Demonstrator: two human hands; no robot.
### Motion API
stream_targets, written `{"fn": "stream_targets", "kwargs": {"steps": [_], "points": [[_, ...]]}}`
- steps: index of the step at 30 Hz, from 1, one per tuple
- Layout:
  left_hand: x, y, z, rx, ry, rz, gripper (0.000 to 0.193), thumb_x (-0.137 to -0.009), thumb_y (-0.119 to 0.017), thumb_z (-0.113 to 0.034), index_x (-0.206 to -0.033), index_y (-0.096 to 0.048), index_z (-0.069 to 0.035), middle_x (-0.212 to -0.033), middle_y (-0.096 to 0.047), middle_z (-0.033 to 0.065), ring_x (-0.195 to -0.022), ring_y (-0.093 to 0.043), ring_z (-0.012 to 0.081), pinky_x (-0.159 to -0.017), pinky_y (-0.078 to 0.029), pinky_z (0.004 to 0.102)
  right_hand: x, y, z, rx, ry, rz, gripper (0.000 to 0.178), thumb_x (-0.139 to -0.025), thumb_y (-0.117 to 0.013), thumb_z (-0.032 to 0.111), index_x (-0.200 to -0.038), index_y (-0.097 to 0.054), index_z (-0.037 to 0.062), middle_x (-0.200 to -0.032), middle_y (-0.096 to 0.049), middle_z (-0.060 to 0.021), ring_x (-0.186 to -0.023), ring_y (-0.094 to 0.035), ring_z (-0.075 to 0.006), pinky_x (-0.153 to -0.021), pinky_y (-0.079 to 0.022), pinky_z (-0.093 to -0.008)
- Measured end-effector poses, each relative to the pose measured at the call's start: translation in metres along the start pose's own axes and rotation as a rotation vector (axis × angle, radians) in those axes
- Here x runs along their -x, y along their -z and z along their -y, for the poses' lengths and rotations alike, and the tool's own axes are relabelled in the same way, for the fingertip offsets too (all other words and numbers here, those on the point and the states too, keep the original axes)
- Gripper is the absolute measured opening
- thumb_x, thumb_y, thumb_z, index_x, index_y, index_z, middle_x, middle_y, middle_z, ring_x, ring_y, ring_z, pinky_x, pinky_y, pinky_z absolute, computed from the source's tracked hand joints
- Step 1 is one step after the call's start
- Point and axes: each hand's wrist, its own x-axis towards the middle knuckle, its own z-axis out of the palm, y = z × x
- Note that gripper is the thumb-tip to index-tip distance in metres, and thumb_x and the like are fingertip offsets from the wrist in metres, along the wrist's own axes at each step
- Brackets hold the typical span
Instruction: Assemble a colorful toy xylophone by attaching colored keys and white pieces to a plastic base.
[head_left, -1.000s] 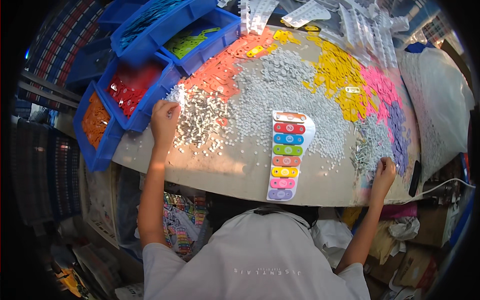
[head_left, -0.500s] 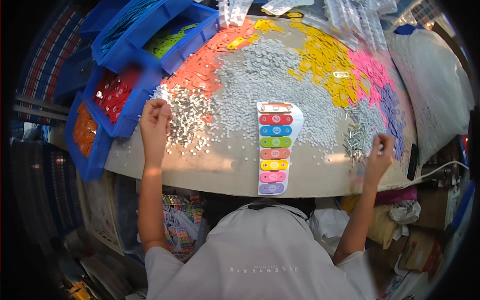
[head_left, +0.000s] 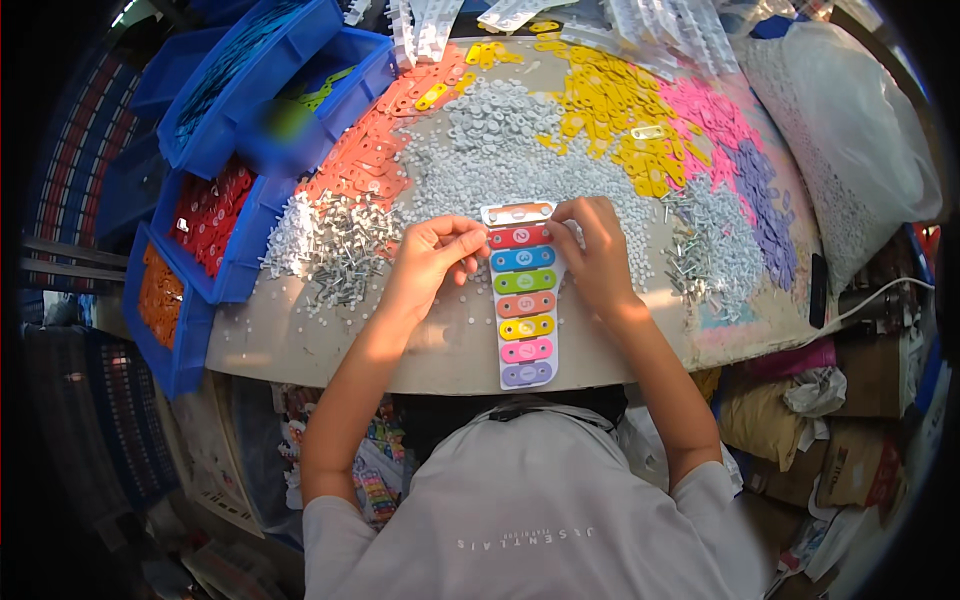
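A white toy xylophone board point(head_left: 525, 300) with coloured bars lies at the front middle of the round table point(head_left: 440, 350). My left hand point(head_left: 430, 262) pinches something small at the board's upper left, by the red bar. Fingers of my right hand point(head_left: 598, 250) press on the board's upper right corner beside the top white bar. What each hand pinches is too small to tell. A pile of metal screws point(head_left: 340, 250) lies just left of my left hand.
Heaps of white plastic bits point(head_left: 500, 150), orange point(head_left: 370, 160), yellow point(head_left: 610, 110), pink and purple bars point(head_left: 765, 210) cover the table. Blue bins point(head_left: 230, 290) with red, orange and green parts line the left. A white sack point(head_left: 860, 130) sits right. A second screw pile point(head_left: 715, 250) lies right.
Both hands have come in from the table's sides to the top of the xylophone board. The left hand left the screw pile; the right left the right edge.
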Motion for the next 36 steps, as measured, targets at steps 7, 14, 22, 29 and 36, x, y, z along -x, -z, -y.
{"fn": "stream_targets", "kwargs": {"steps": [7,14,22,29,36], "points": [[-0.014,-0.006,0.01,-0.053,0.035,-0.008,0.013,-0.096,-0.068,-0.013,-0.099,-0.067,-0.001,-0.08,-0.07,0.0041,-0.063,-0.059,0.0054,-0.051,-0.044,0.019,0.0,0.0,-0.001,0.142,0.11,0.067,0.013,-0.083,-0.072,0.004,-0.088,-0.06,0.0033,-0.09,-0.063,-0.008,-0.089,-0.058,-0.0302,-0.08,-0.048,-0.0406],[-0.019,-0.016,0.022,-0.164,-0.031,-0.172,0.037,-0.095,-0.072,-0.021,-0.119,-0.052,-0.002,-0.079,-0.067,0.0034,-0.062,-0.057,0.0043,-0.05,-0.041,0.0186,-0.02,0.017,0.008,0.058,-0.249,0.222,0.032,-0.086,-0.076,0.032,-0.092,-0.061,0.0045,-0.084,-0.063,-0.0128,-0.083,-0.062,-0.0302,-0.075,-0.05,-0.0395],[-0.032,-0.008,0.006,-0.234,0.244,-0.004,0.042,-0.095,-0.072,-0.021,-0.123,-0.047,-0.002,-0.088,-0.067,0.0073,-0.08,-0.067,0.0124,-0.067,-0.052,0.0242,-0.037,0.017,-0.036,-0.037,-0.494,0.64,0.065,-0.085,-0.076,0.051,-0.116,-0.063,-0.0041,-0.1,-0.068,-0.021,-0.087,-0.067,-0.0271,-0.076,-0.052,-0.0396],[-0.037,-0.004,0.022,-0.304,0.203,-0.022,0.039,-0.095,-0.072,-0.018,-0.119,-0.047,-0.001,-0.092,-0.067,0.0091,-0.086,-0.068,0.0153,-0.072,-0.054,0.0258,-0.039,0.016,-0.04,-0.035,-0.484,0.722,0.075,-0.085,-0.074,0.057,-0.121,-0.061,-0.0071,-0.102,-0.068,-0.0219,-0.091,-0.067,-0.0284,-0.08,-0.052,-0.0391],[-0.033,-0.01,0.022,-0.25,0.131,-0.073,0.034,-0.093,-0.072,-0.017,-0.113,-0.05,0.001,-0.091,-0.068,0.0103,-0.084,-0.068,0.0167,-0.073,-0.054,0.0284,-0.032,0.011,-0.041,0.028,-0.421,0.665,0.068,-0.087,-0.073,0.053,-0.12,-0.061,-0.005,-0.098,-0.069,-0.023,-0.087,-0.067,-0.0283,-0.077,-0.053,-0.0391]]}}
